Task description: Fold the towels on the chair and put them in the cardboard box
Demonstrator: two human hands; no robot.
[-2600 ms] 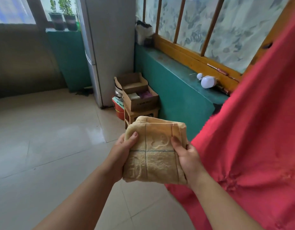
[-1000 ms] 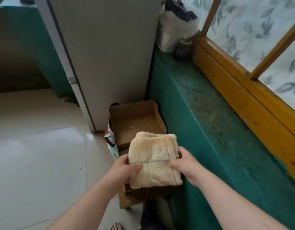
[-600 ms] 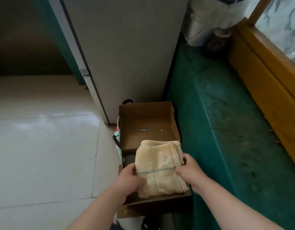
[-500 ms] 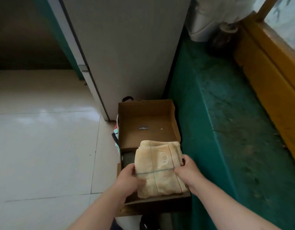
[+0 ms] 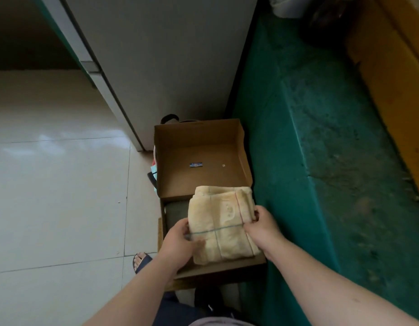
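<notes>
While both hands [image 5: 180, 243] grip it, towel [image 5: 223, 225] has sunk into box [image 5: 217, 270].

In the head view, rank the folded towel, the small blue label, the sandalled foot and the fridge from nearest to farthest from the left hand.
From the left hand:
1. Folded towel, held, on its right.
2. Sandalled foot, on the floor to its left.
3. Small blue label, ahead on the open flap's cardboard.
4. Fridge, farthest, behind the box.
</notes>
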